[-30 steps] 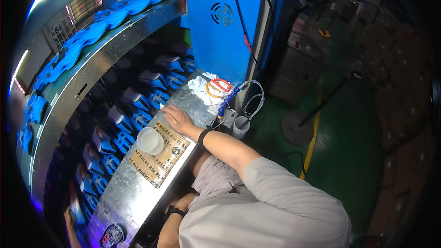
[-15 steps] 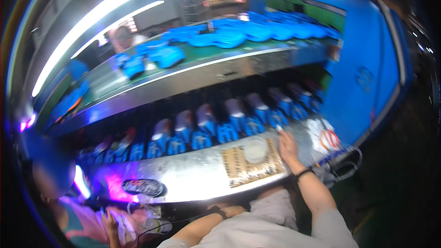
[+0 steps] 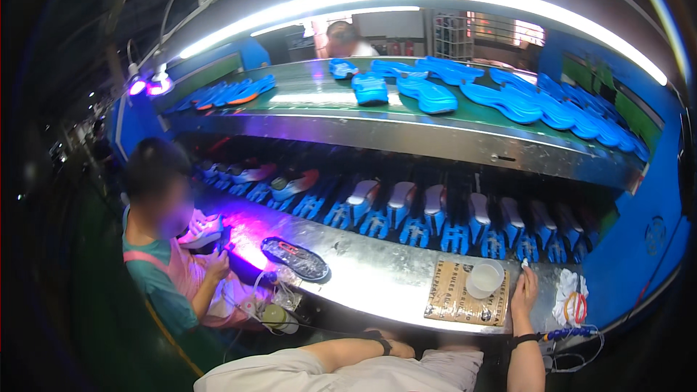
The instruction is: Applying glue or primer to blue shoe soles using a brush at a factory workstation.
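My right hand (image 3: pixel 524 296) rests at the metal bench (image 3: pixel 370 265), just right of a flat cardboard sheet (image 3: pixel 450 299). Its fingers are closed at the tips around a small white piece (image 3: pixel 525 263), too small to make out clearly. On the cardboard stands a translucent round tub (image 3: pixel 485 279) with pale contents. My left hand (image 3: pixel 397 348) lies low over my lap, below the bench edge; its fingers are blurred and partly hidden. Behind the bench, several shoe uppers (image 3: pixel 435 203) sit on blue holders (image 3: pixel 414 234) in a long row.
A raised green belt carries several blue shoe soles (image 3: pixel 428 96). Left on the bench lies a dark sole-shaped pad (image 3: pixel 295 258). A co-worker (image 3: pixel 163 254) holds a shoe (image 3: pixel 201 233) near purple lamps (image 3: pixel 160 86). White cloth (image 3: pixel 568 296) and cables (image 3: pixel 581 348) lie at the right.
My view has swung left, so the scene sits further right and the co-worker shows more fully. My right hand remains beside the cardboard with the white piece at its fingertips.
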